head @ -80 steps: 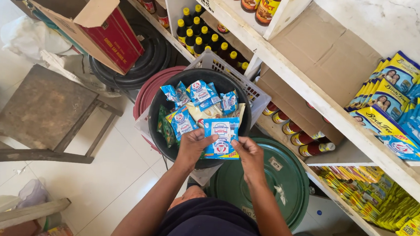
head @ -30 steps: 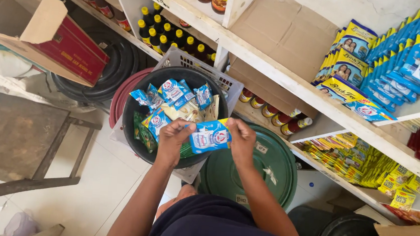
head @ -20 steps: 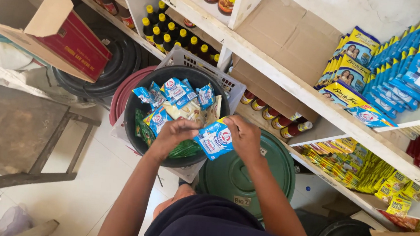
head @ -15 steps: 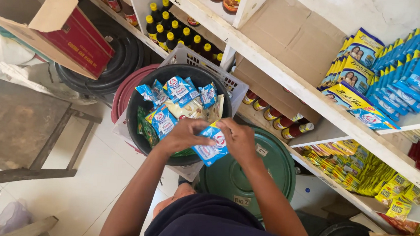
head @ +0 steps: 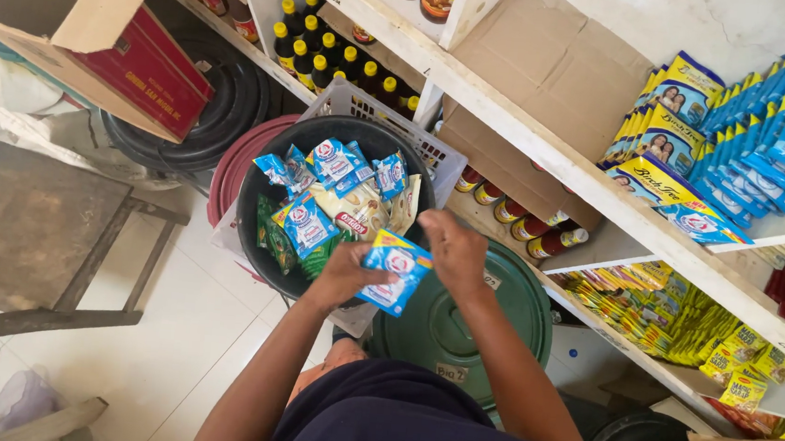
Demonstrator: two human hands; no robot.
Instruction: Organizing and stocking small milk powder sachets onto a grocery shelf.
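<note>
A blue and white sachet pack [head: 396,272] is held between both my hands, just in front of a black bucket [head: 256,172]. My left hand [head: 349,271] grips its lower left side. My right hand [head: 451,249] pinches its upper right edge. The bucket holds several more blue sachet packs [head: 336,163], a green pack [head: 272,234] and some pale packs. Below my hands lies a round green lid [head: 487,326] on a drum.
White shelves [head: 547,158] carry dark yellow-capped bottles [head: 322,52], blue and yellow packets [head: 746,118] and yellow sachets [head: 683,318]. A white basket [head: 364,106] sits behind the bucket. An open cardboard box [head: 99,29], a wooden stool [head: 27,238] and stacked tyres [head: 223,114] stand at the left.
The pack has been turned and tilted between my hands, from flat and facing up to slanted. My hands stayed by the bucket's near rim; the view shifted slightly.
</note>
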